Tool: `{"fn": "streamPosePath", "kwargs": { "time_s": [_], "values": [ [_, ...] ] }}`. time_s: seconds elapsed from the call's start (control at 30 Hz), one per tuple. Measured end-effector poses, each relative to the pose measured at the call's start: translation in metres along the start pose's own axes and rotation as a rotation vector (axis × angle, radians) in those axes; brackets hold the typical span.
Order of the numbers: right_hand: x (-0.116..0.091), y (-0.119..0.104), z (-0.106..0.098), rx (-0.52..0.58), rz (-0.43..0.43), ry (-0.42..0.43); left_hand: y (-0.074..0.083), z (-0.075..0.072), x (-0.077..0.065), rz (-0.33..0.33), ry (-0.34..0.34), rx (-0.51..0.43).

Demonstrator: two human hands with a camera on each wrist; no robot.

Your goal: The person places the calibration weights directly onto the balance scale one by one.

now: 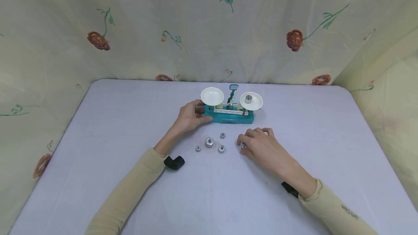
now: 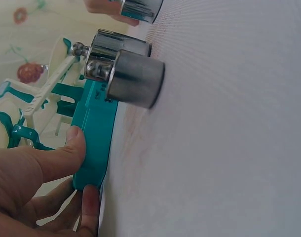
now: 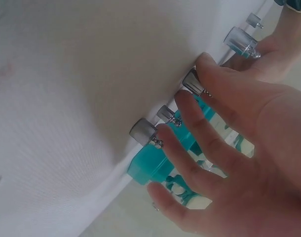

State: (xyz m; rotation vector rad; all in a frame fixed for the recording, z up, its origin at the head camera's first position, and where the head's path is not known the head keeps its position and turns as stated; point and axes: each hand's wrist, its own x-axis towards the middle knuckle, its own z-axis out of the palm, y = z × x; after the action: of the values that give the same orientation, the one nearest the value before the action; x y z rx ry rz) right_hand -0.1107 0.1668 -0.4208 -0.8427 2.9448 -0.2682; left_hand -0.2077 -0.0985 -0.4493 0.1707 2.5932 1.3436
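Observation:
A teal balance scale (image 1: 228,117) with two white pans stands toward the back of the table. My left hand (image 1: 191,117) grips the left end of its base, thumb (image 2: 74,153) on the front face and fingers behind. On the right pan sits a metal weight (image 1: 248,99); the left pan (image 1: 212,96) has nothing on it. My right hand (image 1: 261,146) is in front of the scale, with a small knobbed weight (image 1: 243,145) between thumb and index finger. In the right wrist view the thumb (image 3: 207,64) and index finger flank a weight (image 3: 194,81).
Several silver weights stand in front of the scale: a larger weight (image 1: 209,142) and smaller ones, among them a weight (image 1: 198,148) at the left and a weight (image 1: 222,135) nearest the base. A flowered cloth (image 1: 196,28) hangs behind the white table (image 1: 222,198).

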Motion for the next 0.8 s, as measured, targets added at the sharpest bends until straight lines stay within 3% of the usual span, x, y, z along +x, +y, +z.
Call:
{"fn": "streamPosePath", "kwargs": {
  "time_s": [0.8],
  "values": [
    [-0.0006, -0.0026, -0.0009, -0.033, -0.005, -0.001, 0.0005, -0.0005, 0.0004, -0.008, -0.007, 0.002]
  ]
}}
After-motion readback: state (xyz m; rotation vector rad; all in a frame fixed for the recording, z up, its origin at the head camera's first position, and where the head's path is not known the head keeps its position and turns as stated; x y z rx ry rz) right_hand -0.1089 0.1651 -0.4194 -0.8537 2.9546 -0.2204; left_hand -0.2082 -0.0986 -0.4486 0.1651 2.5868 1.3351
